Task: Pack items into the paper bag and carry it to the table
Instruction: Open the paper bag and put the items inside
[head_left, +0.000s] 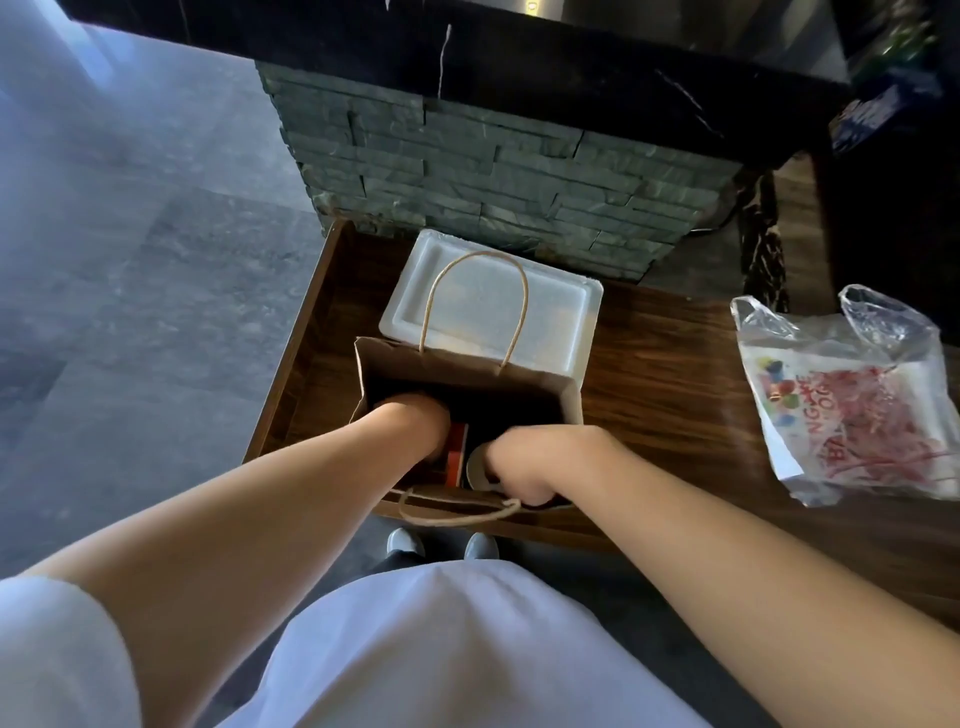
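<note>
A brown paper bag (566, 395) stands open on the dark wooden counter (665, 379), its twine handles up at the back and flopped over the near edge. My left hand (415, 421) reaches down inside the bag next to a red box (457, 452); its fingers are hidden. My right hand (524, 467) grips the bag's near rim beside a round white cup lid (475, 470) inside. A white foam box (493, 306) lies closed just behind the bag.
A clear plastic bag (841, 395) with red-printed white packaging lies on the counter at the right. A grey stone-clad pillar (493, 176) rises behind the foam box. Grey tiled floor (130, 260) lies to the left; my shoes show below the counter edge.
</note>
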